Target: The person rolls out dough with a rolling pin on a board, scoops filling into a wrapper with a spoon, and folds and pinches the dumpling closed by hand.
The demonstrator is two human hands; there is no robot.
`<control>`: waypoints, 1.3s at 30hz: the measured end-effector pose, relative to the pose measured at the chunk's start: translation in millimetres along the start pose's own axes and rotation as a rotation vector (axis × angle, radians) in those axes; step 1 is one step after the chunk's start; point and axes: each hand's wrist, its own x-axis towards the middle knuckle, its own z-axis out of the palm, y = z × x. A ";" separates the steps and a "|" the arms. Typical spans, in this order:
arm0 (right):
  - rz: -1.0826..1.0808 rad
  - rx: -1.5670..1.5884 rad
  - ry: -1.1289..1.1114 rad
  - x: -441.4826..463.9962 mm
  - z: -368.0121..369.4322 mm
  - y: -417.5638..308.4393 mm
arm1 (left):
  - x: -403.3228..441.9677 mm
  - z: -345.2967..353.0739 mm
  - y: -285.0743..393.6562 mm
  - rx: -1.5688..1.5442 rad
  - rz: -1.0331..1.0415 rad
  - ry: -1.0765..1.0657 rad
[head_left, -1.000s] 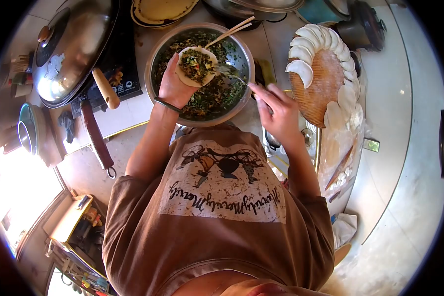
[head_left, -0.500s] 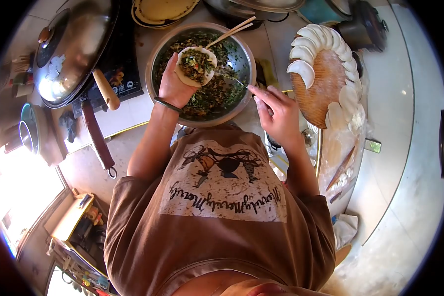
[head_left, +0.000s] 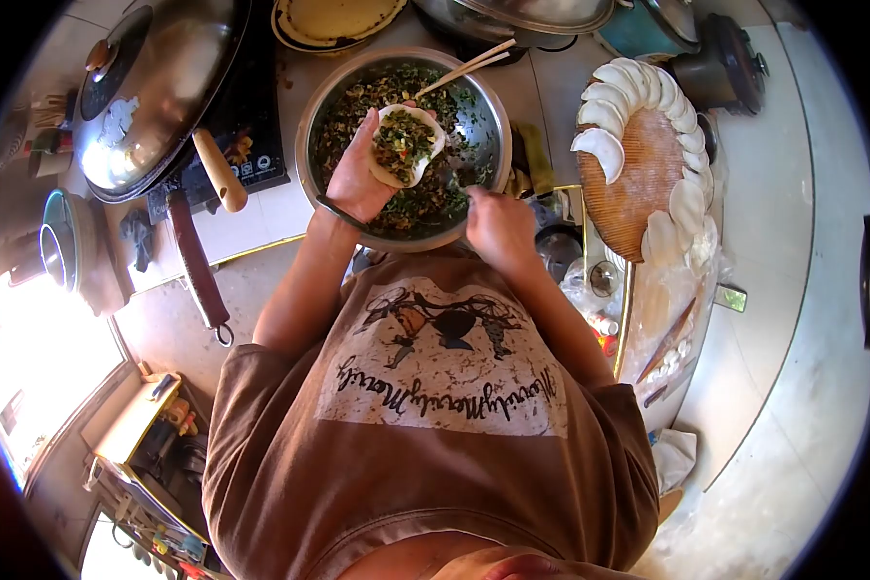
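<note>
My left hand [head_left: 361, 182] holds a round dough wrapper [head_left: 439, 145] topped with chopped green and brown filling [head_left: 403, 141], above a steel bowl [head_left: 309, 159] of the same mixture. My right hand [head_left: 501, 224] is closed at the bowl's right rim, its fingers bent and partly hidden; the fork's handle hardly shows in it, and the fork's head is blurred low in the bowl. Wooden chopsticks [head_left: 464, 68] lean over the bowl's upper right edge.
A woven board [head_left: 638, 159] with a curved row of folded dumplings [head_left: 601, 150] lies at the right. Below are loose wrappers and a thin rolling pin [head_left: 669, 338]. A lidded pan [head_left: 155, 97] stands at the left, a dark pot [head_left: 725, 63] at the upper right.
My right hand has moved left and down to the bowl's rim, and the fork has left the wrapper for the bowl. My left hand has tilted slightly with the wrapper. The view has shifted a little.
</note>
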 end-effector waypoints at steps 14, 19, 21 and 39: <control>-0.416 0.304 0.446 41.5 -59.6 -14.2 | -14.8 9.6 4.6 -0.146 -0.064 -0.072; -0.529 0.298 0.373 43.6 -57.8 -25.0 | -11.8 -2.5 2.8 -0.230 -0.105 -0.183; -0.537 0.283 0.376 44.2 -61.6 -24.1 | -10.6 -7.8 2.2 -0.276 -0.136 -0.266; -0.713 0.291 0.315 61.7 -74.7 -21.4 | -21.2 -2.0 -22.7 0.529 0.095 -0.009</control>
